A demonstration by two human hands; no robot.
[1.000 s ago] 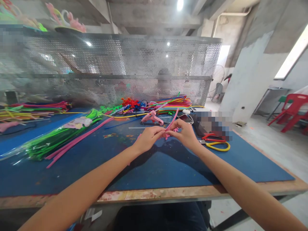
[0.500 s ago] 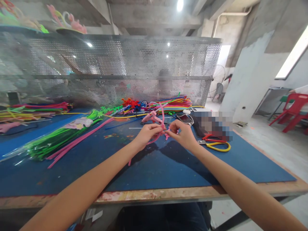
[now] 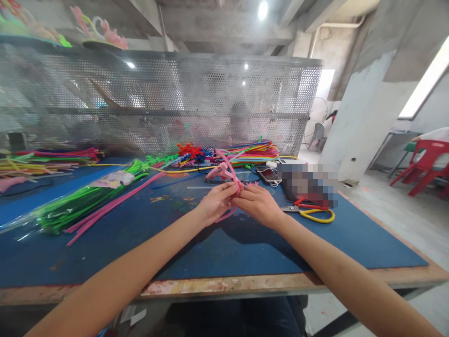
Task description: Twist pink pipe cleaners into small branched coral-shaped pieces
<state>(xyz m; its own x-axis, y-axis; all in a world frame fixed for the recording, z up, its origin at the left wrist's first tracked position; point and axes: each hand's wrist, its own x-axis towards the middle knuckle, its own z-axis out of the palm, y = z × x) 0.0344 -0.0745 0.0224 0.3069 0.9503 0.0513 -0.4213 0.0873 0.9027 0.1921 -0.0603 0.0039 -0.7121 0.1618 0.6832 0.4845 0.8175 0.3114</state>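
Over the middle of the table, my left hand [image 3: 218, 202] is closed on a pink pipe cleaner [image 3: 228, 164]. One part of it sticks up above the fingers, and a curved part hangs below them. Close against it, my right hand [image 3: 257, 204] has its fingers closed on the same pipe cleaner where a small pink bunch shows. The fingers hide how the strands are joined. Just behind the hands lies a pink glue gun [image 3: 220, 172]. Pink shaped pieces [image 3: 253, 184] are partly visible behind my right hand.
Scissors with yellow and red handles [image 3: 317, 215] lie to the right, near a phone with a white cable [image 3: 270, 176]. On the left are bagged green pipe cleaners [image 3: 75, 206] and loose pink ones [image 3: 115, 206]. A perforated metal screen [image 3: 157, 93] stands behind, with coloured bundles [image 3: 257, 150] before it.
My right hand has moved in against my left, its fingers now wrapped round the pipe cleaner. The upright pink part leans further left, and the hanging end is no longer visible.
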